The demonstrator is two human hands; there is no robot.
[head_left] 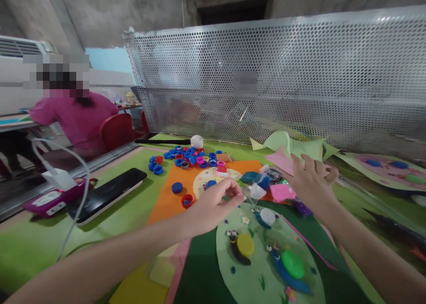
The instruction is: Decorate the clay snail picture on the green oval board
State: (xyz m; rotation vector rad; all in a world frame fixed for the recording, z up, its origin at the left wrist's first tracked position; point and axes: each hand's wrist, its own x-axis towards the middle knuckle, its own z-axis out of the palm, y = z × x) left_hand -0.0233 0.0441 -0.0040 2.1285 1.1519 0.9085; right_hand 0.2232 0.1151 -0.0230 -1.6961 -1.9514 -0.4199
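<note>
My left hand [216, 202] is closed in a pinch at the edge of a small clear plastic bag, beside a white lump of clay [257, 191]. Fingers spread, my right hand [313, 179] is over a pink paper piece [281, 161] and holds nothing I can see. Between the hands lie small packets of coloured clay, among them a pink packet [282, 192] and a teal packet [251, 177]. Below them is a light green paper oval [242, 277] with clay snails whose shells are bottle caps, including a yellow cap [245, 245] and a green cap [293, 264].
Many bottle caps [189, 156] are heaped at the back. On the left lie a black phone [108, 195] and a purple power strip [55, 202] with a white cable. A perforated metal panel [266, 73] borders the table's back. A person in pink [76, 122] sits farther left.
</note>
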